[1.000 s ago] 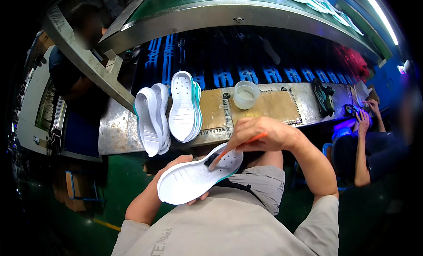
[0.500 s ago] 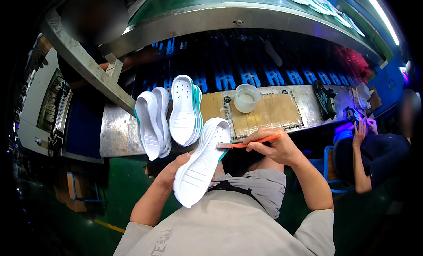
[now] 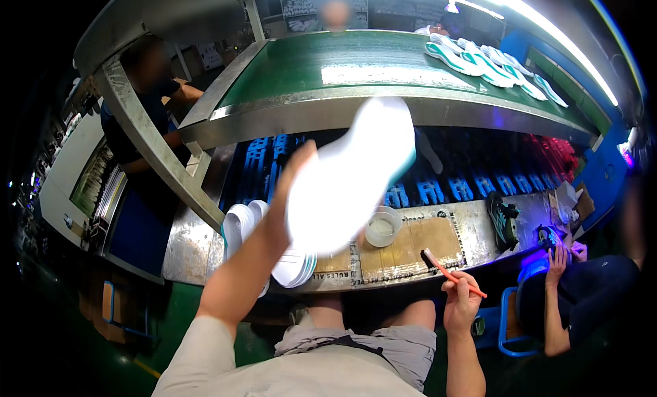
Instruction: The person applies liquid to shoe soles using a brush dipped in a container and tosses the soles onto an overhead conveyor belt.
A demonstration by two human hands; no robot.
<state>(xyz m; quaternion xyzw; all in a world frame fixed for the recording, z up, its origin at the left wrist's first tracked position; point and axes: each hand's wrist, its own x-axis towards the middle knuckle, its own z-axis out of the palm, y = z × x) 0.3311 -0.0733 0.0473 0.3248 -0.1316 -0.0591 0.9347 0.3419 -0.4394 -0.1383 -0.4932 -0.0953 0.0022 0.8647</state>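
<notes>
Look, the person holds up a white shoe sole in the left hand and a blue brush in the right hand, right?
Not quite. The brush in the right hand is orange-red, not blue, as the head view shows. The left hand does hold up the white shoe sole.

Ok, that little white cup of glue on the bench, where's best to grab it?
Take the cup by its round rim and side wall, coming straight down from above. It stands upright and open, so a level grip keeps the contents in. The brush lies clear to its right.
</notes>
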